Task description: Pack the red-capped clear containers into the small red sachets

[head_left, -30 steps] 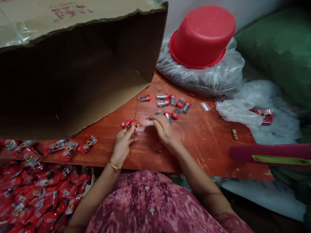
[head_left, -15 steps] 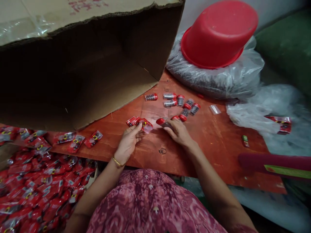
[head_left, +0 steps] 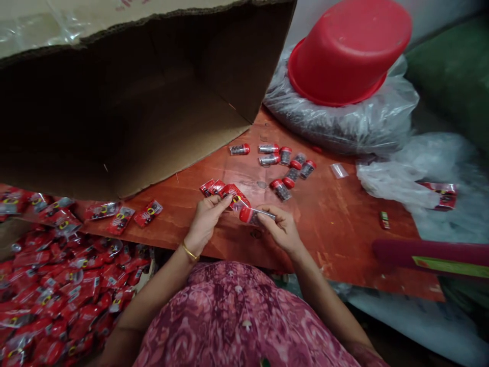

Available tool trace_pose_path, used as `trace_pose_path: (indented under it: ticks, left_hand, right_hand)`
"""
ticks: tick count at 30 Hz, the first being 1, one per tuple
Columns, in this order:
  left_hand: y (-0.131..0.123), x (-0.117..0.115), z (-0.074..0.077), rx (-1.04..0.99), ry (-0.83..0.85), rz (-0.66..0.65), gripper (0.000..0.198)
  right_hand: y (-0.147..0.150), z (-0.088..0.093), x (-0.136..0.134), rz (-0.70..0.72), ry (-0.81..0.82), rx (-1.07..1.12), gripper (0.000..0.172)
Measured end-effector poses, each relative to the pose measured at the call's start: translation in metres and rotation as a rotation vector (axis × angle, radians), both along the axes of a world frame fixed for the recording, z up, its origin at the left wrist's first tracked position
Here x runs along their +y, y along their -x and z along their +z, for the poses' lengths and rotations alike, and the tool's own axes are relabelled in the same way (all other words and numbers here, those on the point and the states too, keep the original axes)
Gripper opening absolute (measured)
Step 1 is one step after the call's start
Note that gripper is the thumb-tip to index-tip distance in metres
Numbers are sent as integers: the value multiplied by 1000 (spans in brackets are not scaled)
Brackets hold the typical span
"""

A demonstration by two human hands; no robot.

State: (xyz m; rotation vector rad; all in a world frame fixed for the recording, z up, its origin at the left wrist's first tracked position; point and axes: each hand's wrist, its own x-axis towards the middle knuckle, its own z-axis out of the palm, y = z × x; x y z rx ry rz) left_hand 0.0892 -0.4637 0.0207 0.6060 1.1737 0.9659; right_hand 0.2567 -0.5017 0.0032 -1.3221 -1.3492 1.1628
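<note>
Across the reddish wooden surface [head_left: 336,239], loose red-capped clear tubes [head_left: 291,171] remain and a heap of red foil packets [head_left: 64,290] lies left; the left hand [head_left: 206,223] pinches one packet [head_left: 236,197], the right hand [head_left: 281,229] one tube [head_left: 252,215], held close together.

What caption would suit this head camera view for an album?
Left hand holds a red sachet, right hand a red-capped tube.

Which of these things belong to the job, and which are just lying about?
Job: left hand with red packet; right hand with capped tube; loose tubes; packet pile.
Lying about: cardboard box; red basin; plastic sack.
</note>
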Motion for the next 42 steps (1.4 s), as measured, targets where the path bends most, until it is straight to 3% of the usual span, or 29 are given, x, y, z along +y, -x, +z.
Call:
trace_pose_path:
  ticks: [8,15,18,25,27,32,34,40,42]
  left_hand:
    - [-6,-3,0,-57,-45,20,31]
    - [-16,-6,-13,-126,-85,95,33]
    - [-15,-7,-13,-167,-78,104,32]
    - [-18,-14,-7,-231,-141,38,33]
    - [-21,-17,-7,-239,-146,49,34]
    - [-25,-16,-10,-254,-136,123,30]
    - [-24,-15,-13,-241,-142,93,30]
    - [-19,-19,-22,-166,-150,-155,33]
    - [-17,-19,-20,-182,-141,-195,32]
  right_hand:
    - [17,-7,-7,-102,75,108,34]
    - [28,-14,-8,-158,20,129,35]
    - [37,-15,-5,-215,59,260,35]
    - [48,-12,-2,-70,310,677,37]
    - [49,-14,-3,-120,251,624,34]
    - [47,-18,-7,-270,-57,200,23]
    - [49,-18,-8,-239,-81,174,23]
    - [59,-17,-9,-202,100,464,26]
    - [60,-16,-8,-212,103,463,26]
